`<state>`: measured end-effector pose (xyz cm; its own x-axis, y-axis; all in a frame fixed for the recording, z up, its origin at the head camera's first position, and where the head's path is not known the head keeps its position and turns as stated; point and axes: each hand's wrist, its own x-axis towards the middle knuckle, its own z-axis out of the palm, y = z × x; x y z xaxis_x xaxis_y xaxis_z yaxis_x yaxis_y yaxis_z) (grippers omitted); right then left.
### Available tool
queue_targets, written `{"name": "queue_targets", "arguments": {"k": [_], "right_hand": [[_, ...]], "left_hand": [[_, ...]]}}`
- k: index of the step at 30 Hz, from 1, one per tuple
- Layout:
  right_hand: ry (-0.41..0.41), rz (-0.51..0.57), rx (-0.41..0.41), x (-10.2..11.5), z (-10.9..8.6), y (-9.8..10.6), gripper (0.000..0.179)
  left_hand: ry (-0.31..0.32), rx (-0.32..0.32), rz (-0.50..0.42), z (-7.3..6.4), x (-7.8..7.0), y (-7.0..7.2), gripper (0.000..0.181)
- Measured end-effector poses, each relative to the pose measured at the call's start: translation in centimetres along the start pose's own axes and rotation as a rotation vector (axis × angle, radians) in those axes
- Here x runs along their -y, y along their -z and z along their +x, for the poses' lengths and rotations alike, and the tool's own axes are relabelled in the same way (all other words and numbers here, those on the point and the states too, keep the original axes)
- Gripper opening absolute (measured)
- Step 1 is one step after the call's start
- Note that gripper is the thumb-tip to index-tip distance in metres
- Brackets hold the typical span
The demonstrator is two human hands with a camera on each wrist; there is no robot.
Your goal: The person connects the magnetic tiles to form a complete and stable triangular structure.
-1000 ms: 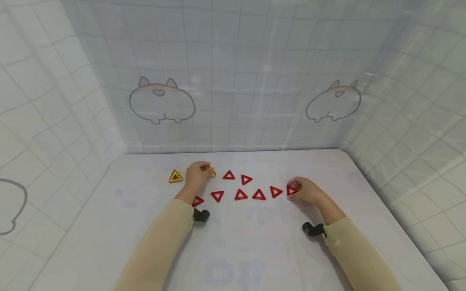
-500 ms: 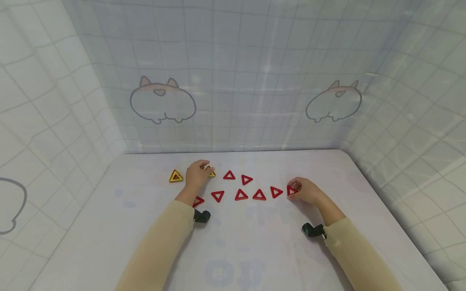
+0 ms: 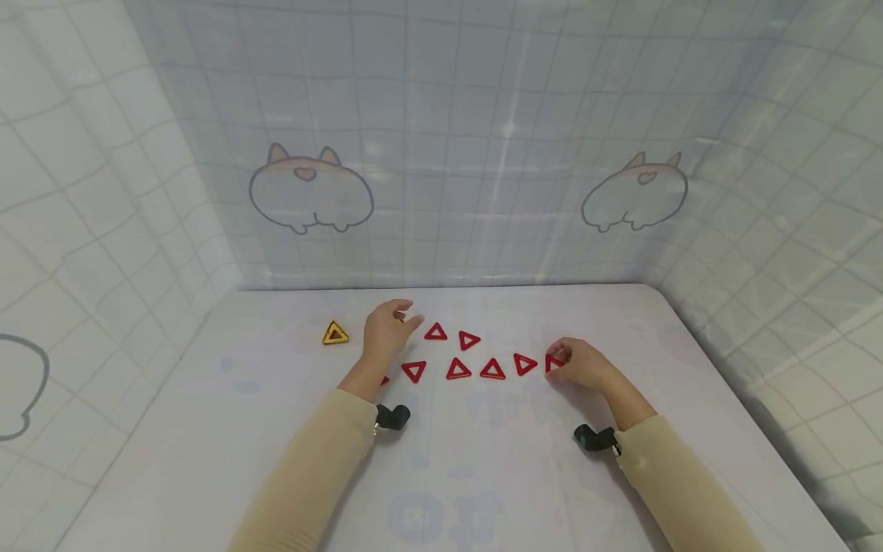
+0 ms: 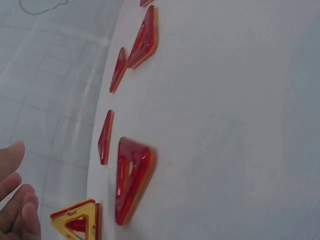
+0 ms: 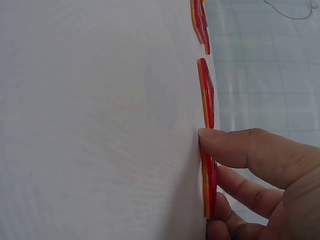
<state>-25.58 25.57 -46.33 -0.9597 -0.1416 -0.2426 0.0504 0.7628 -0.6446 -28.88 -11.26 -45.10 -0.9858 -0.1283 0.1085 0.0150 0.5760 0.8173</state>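
In the head view my left hand (image 3: 383, 333) hovers over the back left of the table with thumb and fingers spread. A yellow magnetic triangle tile with a red one against it (image 4: 90, 214) is just beside the fingers in the left wrist view, apart from them; the hand mostly hides it from the head view. My right hand (image 3: 582, 362) pinches the rightmost red triangle tile (image 5: 208, 190) between thumb and fingers, down at the table surface. Its neighbour, another red triangle tile (image 5: 208, 95), lies very close to it.
Several red triangle tiles lie between the hands, among them one in the back row (image 3: 436, 337) and one in the front row (image 3: 458, 376). Another yellow triangle tile (image 3: 336, 340) lies at far left. A tiled-pattern curtain (image 3: 441, 153) stands behind the white table (image 3: 483, 460).
My left hand has let go of the yellow triangle tile, its thumb and fingers spreading, and has shifted slightly right. The right hand stays in place on its red tile.
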Motion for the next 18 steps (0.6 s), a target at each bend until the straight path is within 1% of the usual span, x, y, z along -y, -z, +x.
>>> {"name": "queue_targets", "arguments": {"k": [5,9,11,15,18], "right_hand": [[0.011,-0.034,0.007,0.3,-0.7,0.1,0.04],[0.019,-0.035,0.019,0.3,-1.5,0.4,0.039],[0.032,-0.022,0.03,0.3,-1.9,0.5,0.04],[0.057,0.007,0.049,0.4,-2.7,0.4,0.04],[0.072,0.007,0.054,0.7,-3.3,0.2,0.038]], "left_hand": [[0.021,0.082,0.01,-0.1,0.2,-1.4,0.045],[0.039,0.141,0.027,-0.1,0.3,-2.6,0.048],[0.04,0.153,0.044,-0.1,0.3,-3.2,0.05],[0.051,0.156,0.07,-0.2,0.3,-4.1,0.053],[0.061,0.164,0.09,-0.2,0.3,-4.7,0.055]]}}
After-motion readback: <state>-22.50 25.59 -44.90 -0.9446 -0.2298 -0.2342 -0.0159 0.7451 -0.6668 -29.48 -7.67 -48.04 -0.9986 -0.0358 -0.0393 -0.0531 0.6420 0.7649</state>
